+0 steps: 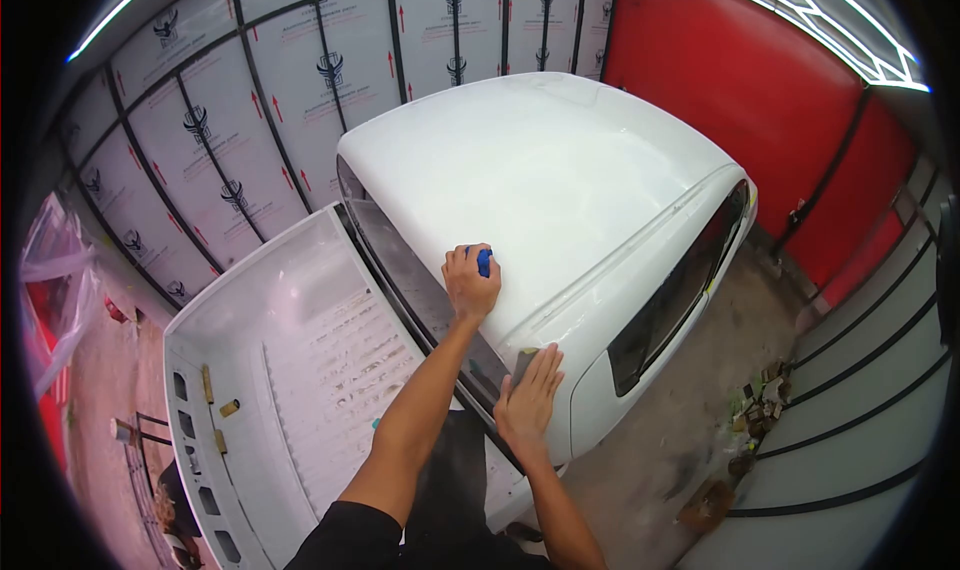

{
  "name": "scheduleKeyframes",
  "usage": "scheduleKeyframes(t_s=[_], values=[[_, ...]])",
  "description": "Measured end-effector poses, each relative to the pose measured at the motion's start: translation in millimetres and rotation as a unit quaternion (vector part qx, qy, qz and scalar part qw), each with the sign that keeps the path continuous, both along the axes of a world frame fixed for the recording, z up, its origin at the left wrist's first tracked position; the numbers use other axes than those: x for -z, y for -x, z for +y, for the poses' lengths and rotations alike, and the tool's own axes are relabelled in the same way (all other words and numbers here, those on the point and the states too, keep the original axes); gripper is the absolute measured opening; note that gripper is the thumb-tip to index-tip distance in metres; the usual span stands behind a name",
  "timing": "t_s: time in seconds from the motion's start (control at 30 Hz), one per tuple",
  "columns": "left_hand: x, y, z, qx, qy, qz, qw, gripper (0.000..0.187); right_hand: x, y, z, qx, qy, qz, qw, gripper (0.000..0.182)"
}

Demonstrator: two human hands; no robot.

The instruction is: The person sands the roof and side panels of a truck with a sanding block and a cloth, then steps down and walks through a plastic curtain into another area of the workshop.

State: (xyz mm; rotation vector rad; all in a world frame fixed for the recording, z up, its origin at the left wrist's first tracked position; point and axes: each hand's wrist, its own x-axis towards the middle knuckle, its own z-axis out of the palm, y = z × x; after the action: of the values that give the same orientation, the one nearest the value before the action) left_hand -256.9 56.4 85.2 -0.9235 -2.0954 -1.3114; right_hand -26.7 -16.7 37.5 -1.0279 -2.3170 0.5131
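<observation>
Pressing down on the white cab roof of a pickup truck, the left hand is curled shut around a small blue pad, which sits on the roof near its rear edge. The right hand lies open, fingers flat, on the roof's rear corner, just above the dark rear window. Behind the roof lies the white truck bed.

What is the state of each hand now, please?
Left hand: closed around a small blue object, on the white cab roof.
Right hand: open, flat on the roof's corner, holding nothing.
</observation>
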Motion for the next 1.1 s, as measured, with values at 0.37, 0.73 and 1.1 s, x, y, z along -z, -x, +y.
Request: scheduleKeyframes(t_s=[0.37,0.73,1.1], values=[[4.5,4.1,6.6,-0.012,0.006,0.011,1.000,0.023,0.8,9.7,23.6,0.009,-0.053,0.015,0.998,0.080],[6.4,4.6,5.9,-0.010,0.010,0.007,1.000,0.024,-3.8,11.1,10.7,0.015,-0.040,-0.037,0.998,0.080],[13.7,5.7,6.3,-0.014,0.010,0.014,1.000,0.024,9.0,11.0,14.9,0.026,-0.065,-0.008,0.998,0.085]])
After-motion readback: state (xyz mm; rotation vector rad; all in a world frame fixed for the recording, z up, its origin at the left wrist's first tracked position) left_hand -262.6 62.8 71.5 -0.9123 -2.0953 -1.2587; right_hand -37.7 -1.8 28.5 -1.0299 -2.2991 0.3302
